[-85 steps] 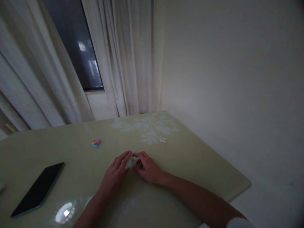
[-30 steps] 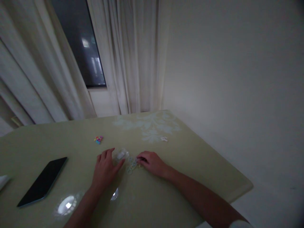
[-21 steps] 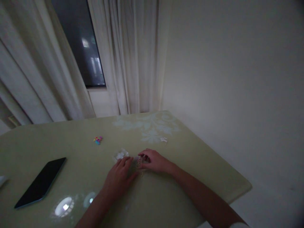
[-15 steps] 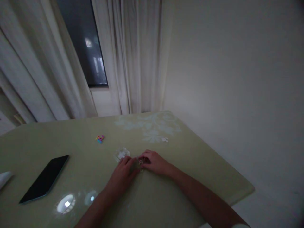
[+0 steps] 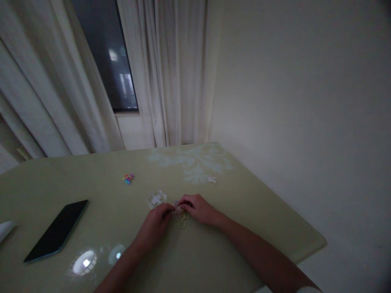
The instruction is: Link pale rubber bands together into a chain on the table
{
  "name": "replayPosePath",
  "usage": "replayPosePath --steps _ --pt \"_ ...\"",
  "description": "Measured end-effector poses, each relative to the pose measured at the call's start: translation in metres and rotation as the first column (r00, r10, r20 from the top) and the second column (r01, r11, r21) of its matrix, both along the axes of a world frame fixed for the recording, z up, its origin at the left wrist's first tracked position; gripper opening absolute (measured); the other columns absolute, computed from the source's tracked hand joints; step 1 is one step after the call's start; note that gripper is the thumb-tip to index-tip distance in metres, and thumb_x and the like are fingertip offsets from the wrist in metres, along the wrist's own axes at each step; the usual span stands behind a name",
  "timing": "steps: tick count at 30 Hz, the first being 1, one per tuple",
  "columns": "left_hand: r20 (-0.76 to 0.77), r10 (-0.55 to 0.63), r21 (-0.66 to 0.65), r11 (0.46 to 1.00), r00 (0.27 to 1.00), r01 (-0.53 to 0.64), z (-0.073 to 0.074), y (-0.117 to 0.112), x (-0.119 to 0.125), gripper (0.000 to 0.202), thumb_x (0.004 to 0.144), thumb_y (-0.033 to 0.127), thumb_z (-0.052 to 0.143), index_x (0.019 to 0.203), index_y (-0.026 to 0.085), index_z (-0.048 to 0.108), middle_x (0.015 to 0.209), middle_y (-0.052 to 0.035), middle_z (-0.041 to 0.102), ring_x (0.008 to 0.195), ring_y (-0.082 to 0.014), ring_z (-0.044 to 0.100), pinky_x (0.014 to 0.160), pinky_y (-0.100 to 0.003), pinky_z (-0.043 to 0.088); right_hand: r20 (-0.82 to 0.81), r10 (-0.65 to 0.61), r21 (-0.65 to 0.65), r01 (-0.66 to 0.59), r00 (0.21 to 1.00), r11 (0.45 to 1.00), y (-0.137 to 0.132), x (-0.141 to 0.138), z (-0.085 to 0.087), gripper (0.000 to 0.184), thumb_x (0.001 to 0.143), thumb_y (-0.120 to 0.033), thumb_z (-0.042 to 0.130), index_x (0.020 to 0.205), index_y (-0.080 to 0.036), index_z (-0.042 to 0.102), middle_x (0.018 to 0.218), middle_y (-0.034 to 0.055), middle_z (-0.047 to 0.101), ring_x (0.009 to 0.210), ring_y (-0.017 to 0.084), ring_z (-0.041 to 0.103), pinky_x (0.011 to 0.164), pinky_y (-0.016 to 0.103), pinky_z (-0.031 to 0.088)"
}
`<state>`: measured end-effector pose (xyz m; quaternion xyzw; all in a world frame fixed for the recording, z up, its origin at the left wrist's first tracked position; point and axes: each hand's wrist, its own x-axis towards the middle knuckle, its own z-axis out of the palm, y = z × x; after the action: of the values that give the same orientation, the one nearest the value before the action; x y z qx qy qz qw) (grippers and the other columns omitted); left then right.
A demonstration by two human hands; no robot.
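A small heap of pale rings, perhaps rubber bands, lies on the table between my hands. My right hand curls over the heap from the right, thumb and fingers closed around part of it. From the left, my left hand reaches the heap's edge with its fingertips pinched together; what they hold is too small to make out. Just beyond my left hand stands a clear plastic box with something whitish in it.
A pile of small bright-coloured pieces lies farther back. Small white pieces lie to the right, by the table's floral pattern. At the left are a dark tablet and a white object. The table meets a wall at right.
More rings now show on the table below my fingers. My left hand has drawn its fingers into a pinch and shifted slightly down, uncovering more of the clear box.
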<state>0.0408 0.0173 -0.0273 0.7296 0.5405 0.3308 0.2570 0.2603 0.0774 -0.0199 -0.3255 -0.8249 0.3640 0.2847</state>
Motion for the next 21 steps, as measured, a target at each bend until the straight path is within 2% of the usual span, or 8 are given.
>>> replayPosePath --steps 7,11,13,15,16,17,19,21 --pt "0.103 -0.054 -0.077 0.995 0.993 0.062 0.007 0.004 -0.014 0.028 0.091 0.032 0.053 0.105 0.021 0.075 0.103 -0.0079 0.08 0.098 -0.0264 0.074 0.091 -0.039 0.056 0.022 -0.022 -0.004 0.022 1.0 1.0 -0.001 -0.001 0.004 0.017 0.095 -0.019 0.067 0.107 -0.02 0.079 0.091 0.0023 0.076 0.082 0.016 0.068 0.078 0.026 0.051" --pt "0.183 -0.067 -0.161 0.982 0.981 0.097 0.008 0.003 -0.02 0.028 0.09 0.033 0.055 0.105 0.021 0.075 0.107 -0.0089 0.08 0.101 -0.0262 0.075 0.092 -0.038 0.057 0.044 -0.009 0.068 0.006 0.999 0.998 0.002 0.002 0.001 0.017 0.095 -0.024 0.069 0.108 -0.02 0.079 0.103 0.0065 0.074 0.09 0.017 0.068 0.086 0.029 0.052" --pt "0.162 -0.059 -0.191 0.977 0.985 0.09 0.009 0.002 -0.023 0.03 0.089 0.036 0.058 0.107 0.021 0.075 0.106 -0.0095 0.079 0.099 -0.0266 0.074 0.088 -0.038 0.058 0.067 0.034 0.102 -0.041 0.997 0.994 0.003 0.004 -0.001 0.035 0.089 -0.036 0.079 0.121 -0.021 0.076 0.12 0.0104 0.07 0.107 0.021 0.067 0.097 0.034 0.051" --pt "0.112 -0.064 -0.21 0.974 0.992 0.087 0.01 0.0 -0.025 0.035 0.083 0.035 0.064 0.114 0.02 0.074 0.106 -0.0093 0.078 0.094 -0.0262 0.074 0.083 -0.037 0.059 0.114 0.079 0.137 -0.094 0.99 0.986 0.003 0.007 -0.003 0.068 0.076 -0.046 0.089 0.136 -0.021 0.068 0.139 0.0147 0.062 0.127 0.028 0.058 0.109 0.041 0.045" --pt "0.087 -0.076 -0.21 0.973 0.993 0.093 0.01 -0.001 -0.026 0.04 0.079 0.032 0.068 0.117 0.021 0.073 0.107 -0.009 0.077 0.091 -0.0255 0.073 0.081 -0.036 0.059 0.141 0.096 0.153 -0.117 0.985 0.981 0.003 0.007 -0.004 0.079 0.072 -0.048 0.092 0.14 -0.021 0.065 0.144 0.0157 0.059 0.134 0.03 0.053 0.114 0.043 0.041" --pt "0.068 -0.089 -0.204 0.974 0.994 0.101 0.009 -0.002 -0.027 0.045 0.075 0.028 0.07 0.119 0.021 0.073 0.11 -0.0087 0.076 0.09 -0.0246 0.072 0.08 -0.035 0.058 0.162 0.109 0.162 -0.135 0.981 0.977 0.002 0.007 -0.004 0.082 0.071 -0.049 0.092 0.142 -0.021 0.063 0.145 0.0159 0.058 0.136 0.031 0.051 0.115 0.044 0.039" --pt "0.057 -0.112 -0.172 0.978 0.992 0.12 0.007 -0.003 -0.026 0.048 0.07 0.021 0.069 0.118 0.022 0.073 0.113 -0.0085 0.074 0.091 -0.0235 0.071 0.081 -0.034 0.057 0.176 0.128 0.168 -0.158 0.976 0.973 0.002 0.006 -0.005 0.073 0.078 -0.047 0.089 0.141 -0.021 0.064 0.139 0.0144 0.064 0.13 0.029 0.055 0.114 0.043 0.04" --pt "0.071 -0.12 -0.145 0.981 0.99 0.129 0.006 -0.003 -0.023 0.043 0.072 0.02 0.067 0.115 0.021 0.073 0.112 -0.0088 0.074 0.093 -0.0234 0.071 0.082 -0.033 0.057 0.161 0.138 0.18 -0.166 0.977 0.969 0.002 0.003 -0.005 0.062 0.083 -0.043 0.086 0.136 -0.018 0.067 0.127 0.0129 0.069 0.122 0.027 0.06 0.109 0.04 0.043"
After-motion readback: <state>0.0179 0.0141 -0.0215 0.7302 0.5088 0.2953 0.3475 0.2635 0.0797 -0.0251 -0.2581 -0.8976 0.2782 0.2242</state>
